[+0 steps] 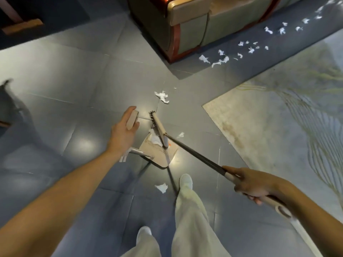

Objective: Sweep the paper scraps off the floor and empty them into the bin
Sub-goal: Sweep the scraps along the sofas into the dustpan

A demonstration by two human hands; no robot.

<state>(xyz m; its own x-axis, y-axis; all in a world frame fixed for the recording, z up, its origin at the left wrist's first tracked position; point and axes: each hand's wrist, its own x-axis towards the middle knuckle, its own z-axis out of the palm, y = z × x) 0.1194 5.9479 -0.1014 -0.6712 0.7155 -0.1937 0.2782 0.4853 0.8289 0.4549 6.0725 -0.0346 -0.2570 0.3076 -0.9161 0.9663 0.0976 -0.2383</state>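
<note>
The dustpan (pixel 163 156) stood on the grey tiled floor (pixel 74 80), just ahead of the person's feet. It held a wad of white paper (pixel 155 138) at its far edge. The broom head (pixel 159 127) lay across that same edge, touching the wad, partly over the pan and partly over the tiles.

There was one dustpan and one broom. Three loose paper scraps lay on the grey tiles. The largest scrap (pixel 162 96) was beyond the broom head. A small scrap (pixel 181 134) lay just right of the pan, and a third scrap (pixel 161 187) lay beside the forward shoe (pixel 186 180). A trail of scraps (pixel 222 60) ran along the darker strip of floor between the sofa (pixel 185 25) and the rug (pixel 278 117), toward the far right corner. There were roughly twenty pieces in it, too small and blurred for an exact count.

The left hand (pixel 123 129) was held above the pan, its fingers and thumb curled round the beige grip (pixel 132 119) at the top of the dustpan's upright stem (pixel 138 152). The right hand (pixel 254 185) was wrapped round the broom handle (pixel 194 154) where the dark shaft met its beige upper end. The fingers were closed under the handle and the knuckles faced up. The handle slanted from that hand down to the broom head, and its looped end stuck out behind the wrist.
</note>
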